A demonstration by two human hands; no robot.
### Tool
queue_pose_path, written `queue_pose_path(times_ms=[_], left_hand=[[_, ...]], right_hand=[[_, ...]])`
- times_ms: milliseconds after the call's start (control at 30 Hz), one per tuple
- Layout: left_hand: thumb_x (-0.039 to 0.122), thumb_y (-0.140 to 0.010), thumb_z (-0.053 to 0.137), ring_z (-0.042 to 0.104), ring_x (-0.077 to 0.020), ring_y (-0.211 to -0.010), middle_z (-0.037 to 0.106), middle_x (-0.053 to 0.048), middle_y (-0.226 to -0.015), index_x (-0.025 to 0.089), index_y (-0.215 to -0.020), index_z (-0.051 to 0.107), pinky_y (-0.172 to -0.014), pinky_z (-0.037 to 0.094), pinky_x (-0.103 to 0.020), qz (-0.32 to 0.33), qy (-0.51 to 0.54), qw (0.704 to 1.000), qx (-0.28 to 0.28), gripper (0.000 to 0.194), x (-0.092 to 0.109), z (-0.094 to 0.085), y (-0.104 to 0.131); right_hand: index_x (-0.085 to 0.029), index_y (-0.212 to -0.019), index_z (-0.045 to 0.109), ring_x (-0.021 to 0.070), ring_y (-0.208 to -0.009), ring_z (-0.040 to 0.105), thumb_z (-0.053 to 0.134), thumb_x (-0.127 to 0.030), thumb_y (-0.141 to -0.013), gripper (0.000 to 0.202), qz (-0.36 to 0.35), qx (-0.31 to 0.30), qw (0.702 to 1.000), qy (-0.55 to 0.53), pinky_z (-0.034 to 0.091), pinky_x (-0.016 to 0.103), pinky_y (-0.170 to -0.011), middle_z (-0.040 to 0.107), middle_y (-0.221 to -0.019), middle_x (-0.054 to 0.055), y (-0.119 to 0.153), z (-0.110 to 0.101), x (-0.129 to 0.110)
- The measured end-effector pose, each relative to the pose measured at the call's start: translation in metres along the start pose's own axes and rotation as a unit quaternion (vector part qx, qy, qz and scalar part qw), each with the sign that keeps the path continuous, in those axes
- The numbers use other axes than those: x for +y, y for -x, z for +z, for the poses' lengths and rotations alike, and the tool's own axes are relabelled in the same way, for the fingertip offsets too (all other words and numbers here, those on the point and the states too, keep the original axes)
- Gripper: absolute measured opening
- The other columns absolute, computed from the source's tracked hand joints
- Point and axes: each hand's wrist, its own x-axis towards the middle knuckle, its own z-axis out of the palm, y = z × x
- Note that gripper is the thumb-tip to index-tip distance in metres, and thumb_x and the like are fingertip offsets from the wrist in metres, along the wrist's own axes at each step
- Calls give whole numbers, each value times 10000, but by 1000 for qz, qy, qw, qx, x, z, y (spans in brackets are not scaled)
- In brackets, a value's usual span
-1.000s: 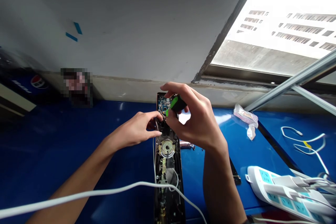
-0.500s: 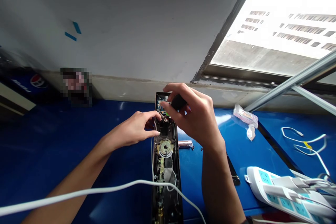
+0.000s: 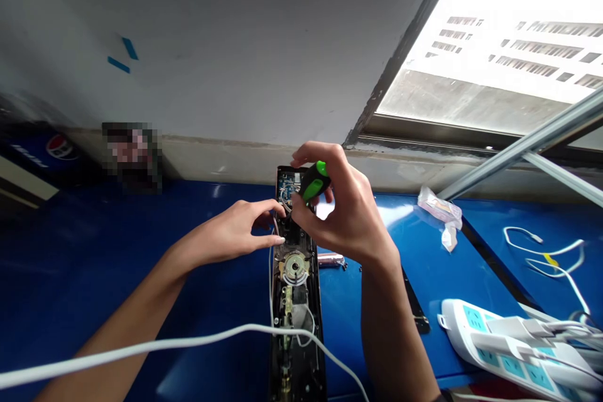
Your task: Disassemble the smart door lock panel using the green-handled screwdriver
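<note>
An opened long black housing [image 3: 311, 326], apparently an electronic door lock, lies lengthwise in front of me. It has a circuit board [image 3: 287, 183] at its far end and a round metal part [image 3: 295, 266] near the middle. My left hand [image 3: 238, 226] grips its left edge, thumb and forefinger curved over the inside, beside thin wires. A screwdriver [image 3: 315, 187] with a black and green handle is held tilted in my right hand [image 3: 351, 217]. The tip points down into the housing below the circuit board; its exact contact is hidden by my fingers.
A white cable [image 3: 198, 340] crosses over the housing's near part. On the blue table [image 3: 221, 301] to the right are small dark screws [image 3: 345, 266], a black strip [image 3: 414, 301], a plastic packet [image 3: 440, 210] and a white power strip [image 3: 475, 339] with plugs. A wall stands behind.
My right hand has turned the screwdriver, so the green parts of its handle now show. My left hand stays at the housing's left edge; the view has shifted slightly.
</note>
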Motion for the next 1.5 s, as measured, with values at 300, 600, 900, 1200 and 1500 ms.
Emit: queue_pose_path(times_ms=[300, 600, 900, 1200, 1500], left_hand=[[454, -892, 716, 713, -246, -1046, 777, -5, -1130, 262, -1231, 686, -885, 525, -299, -7, -15, 1000, 4, 391, -2, -2, 0], [478, -891, 726, 713, -242, -1076, 774, -3, -1164, 277, -1275, 681, -905, 533, -297, -10, -25, 1000, 11, 436, -4, -2, 0], [494, -894, 706, 718, -236, -1068, 776, 7, -1154, 297, -1273, 683, -911, 537, -299, -16, -20, 1000, 19, 428, -2, -5, 4], [499, -897, 691, 711, -234, -974, 766, -7, -1071, 282, -1242, 698, -847, 528, -302, -8, -36, 999, 23, 408, -2, -5, 1], [552, -940, 653, 632, -208, -838, 645, -44, -997, 244, -1191, 741, -760, 504, -327, 28, -124, 986, 108, 408, -4, 8, -4]], right_hand=[[-259, -1263, 517, 140, -887, 671, 643, -79, -824, 490, 2, 3, 1000, 8, 559, 304, -772, 686, -1215, 24, 1, 0, 1], [-244, -1256, 531, 139, -890, 661, 655, -86, -835, 467, 2, 1, 1000, 17, 541, 300, -765, 685, -1211, 28, 2, -1, -1], [-239, -1273, 547, 120, -812, 629, 651, -97, -847, 461, -1, -4, 999, 37, 507, 299, -694, 684, -1174, 20, 1, -3, 0], [-266, -1342, 515, 138, -900, 670, 651, -111, -865, 520, -3, -14, 1000, 10, 553, 296, -763, 683, -1253, 22, 1, -6, 1], [-282, -1274, 530, 130, -802, 635, 579, -38, -841, 499, 1, 64, 998, -8, 583, 302, -745, 689, -1101, 8, 3, -11, -1]])
